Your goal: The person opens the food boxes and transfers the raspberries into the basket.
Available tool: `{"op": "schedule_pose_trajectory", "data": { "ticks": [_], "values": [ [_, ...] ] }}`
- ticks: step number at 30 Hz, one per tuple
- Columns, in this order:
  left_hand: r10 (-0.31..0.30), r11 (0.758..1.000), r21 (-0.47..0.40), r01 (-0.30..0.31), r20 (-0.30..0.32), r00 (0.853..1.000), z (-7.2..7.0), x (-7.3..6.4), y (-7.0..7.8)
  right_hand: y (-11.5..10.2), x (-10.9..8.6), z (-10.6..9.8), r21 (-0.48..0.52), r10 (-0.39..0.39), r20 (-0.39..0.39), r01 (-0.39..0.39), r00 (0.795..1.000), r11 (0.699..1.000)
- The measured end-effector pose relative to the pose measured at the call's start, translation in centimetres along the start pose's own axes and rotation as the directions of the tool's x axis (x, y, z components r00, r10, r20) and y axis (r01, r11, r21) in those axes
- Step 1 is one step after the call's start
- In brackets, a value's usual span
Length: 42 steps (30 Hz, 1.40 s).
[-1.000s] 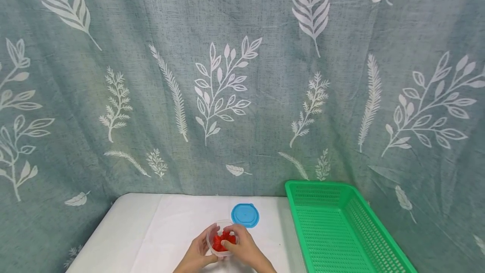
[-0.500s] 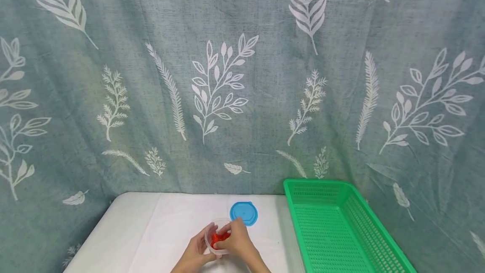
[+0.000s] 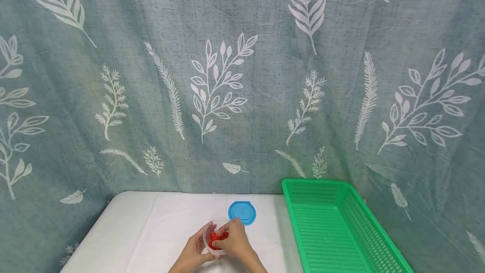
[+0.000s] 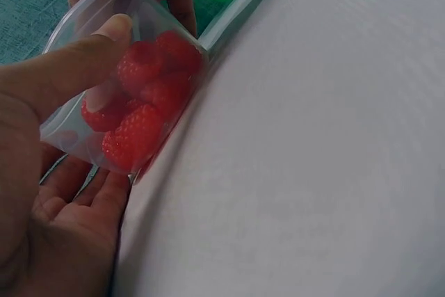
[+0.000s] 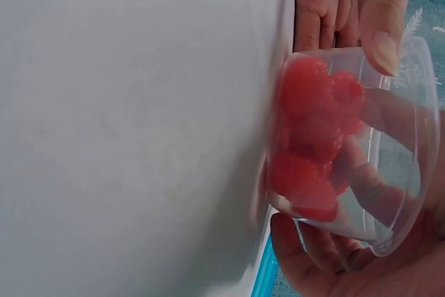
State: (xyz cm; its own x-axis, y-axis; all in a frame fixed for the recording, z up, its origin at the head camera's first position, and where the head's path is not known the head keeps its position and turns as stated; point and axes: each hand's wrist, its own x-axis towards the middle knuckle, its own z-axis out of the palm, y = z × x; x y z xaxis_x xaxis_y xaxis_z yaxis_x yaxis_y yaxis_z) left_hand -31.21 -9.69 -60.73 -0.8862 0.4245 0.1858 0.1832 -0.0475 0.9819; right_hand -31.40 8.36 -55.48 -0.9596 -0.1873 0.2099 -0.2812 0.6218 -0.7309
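My left hand [image 3: 193, 250] grips a clear plastic tub [image 4: 83, 147] from its left side, its thumb laid on the near wall. Inside sit several raspberries [image 5: 313, 130], gathered toward the bottom. From above right, my right hand [image 3: 238, 240] reaches over the rim. Its thumb and index finger are inside the tub and appear to pinch a raspberry, while other fingers curl outside the wall in the right wrist view. In the two wrist views the tub looks close to the table. Beyond it lies a round blue lid [image 3: 241, 213].
A large green plastic basket [image 3: 293, 222] stands to the right on the white table [image 3: 151, 231]. Behind the table and along its sides hangs a grey-green leaf-patterned curtain [image 3: 265, 129].
My right hand has moved left and deeper into the tub, its fingers closing among the raspberries. My left hand keeps its hold. The head view has shifted slightly.
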Motion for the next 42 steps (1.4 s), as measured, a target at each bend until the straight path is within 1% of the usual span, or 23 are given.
{"op": "schedule_pose_trajectory", "data": {
  "ticks": [4, 9, 13, 16, 18, 23, 25, 26, 30, 32, 34, 38, 42],
  "values": [
    [0.016, 1.000, -0.015, -0.016, -0.015, 1.000, -0.1, 0.2, 0.2, 0.1, 0.1, -0.2, 0.015, -0.009, -0.014, 0.009, 1.000, 1.000],
    [0.010, 0.999, -0.039, -0.011, -0.032, 0.999, -0.1, 0.4, 0.3, 0.3, 0.2, -0.4, 0.033, -0.036, -0.016, 0.036, 0.999, 0.999],
    [0.008, 0.999, -0.051, -0.009, -0.036, 0.999, 0.1, 0.5, 0.2, 0.4, 0.2, -0.7, 0.041, -0.021, 0.005, 0.021, 1.000, 0.999],
    [0.009, 0.999, -0.039, -0.011, -0.040, 0.999, 0.2, 0.5, 0.0, 0.6, 0.2, -1.1, 0.064, -0.005, 0.023, 0.003, 1.000, 0.998],
    [0.011, 1.000, -0.026, -0.012, -0.042, 0.999, 0.2, 0.4, 0.0, 0.7, 0.2, -1.3, 0.086, -0.009, 0.030, 0.006, 1.000, 0.996],
    [0.007, 1.000, -0.018, -0.008, -0.041, 0.999, 0.1, 0.4, 0.1, 0.8, 0.2, -1.5, 0.101, -0.065, 0.022, 0.062, 0.998, 0.993],
    [0.004, 1.000, -0.022, -0.005, -0.036, 0.999, 0.1, 0.4, 0.1, 0.7, 0.1, -1.6, 0.098, -0.077, 0.010, 0.076, 0.997, 0.992],
    [0.003, 1.000, -0.019, -0.003, -0.035, 0.999, 0.1, 0.4, 0.1, 0.7, -0.1, -1.7, 0.098, -0.071, 0.001, 0.071, 0.997, 0.993],
    [-0.011, 1.000, -0.005, 0.011, -0.042, 0.999, 0.1, 0.5, 0.3, 0.4, -0.7, -1.9, 0.106, -0.003, -0.051, 0.008, 0.999, 0.994],
    [-0.028, 1.000, 0.008, 0.028, -0.048, 0.998, 0.1, 0.5, 0.4, 0.3, -1.0, -2.2, 0.109, 0.039, -0.080, -0.030, 0.996, 0.994],
    [-0.044, 0.999, 0.005, 0.045, -0.051, 0.998, 0.2, 0.5, 0.6, 0.1, -1.4, -2.6, 0.118, 0.060, -0.101, -0.048, 0.993, 0.992],
    [-0.060, 0.998, 0.002, 0.060, -0.054, 0.997, 0.2, 0.4, 0.6, -0.4, -2.1, -3.8, 0.171, 0.038, -0.124, -0.017, 0.992, 0.985],
    [-0.062, 0.998, 0.006, 0.063, -0.061, 0.996, 0.1, 0.1, 0.3, -1.1, -2.8, -5.2, 0.239, -0.004, -0.099, 0.028, 0.995, 0.971]
  ]
}}
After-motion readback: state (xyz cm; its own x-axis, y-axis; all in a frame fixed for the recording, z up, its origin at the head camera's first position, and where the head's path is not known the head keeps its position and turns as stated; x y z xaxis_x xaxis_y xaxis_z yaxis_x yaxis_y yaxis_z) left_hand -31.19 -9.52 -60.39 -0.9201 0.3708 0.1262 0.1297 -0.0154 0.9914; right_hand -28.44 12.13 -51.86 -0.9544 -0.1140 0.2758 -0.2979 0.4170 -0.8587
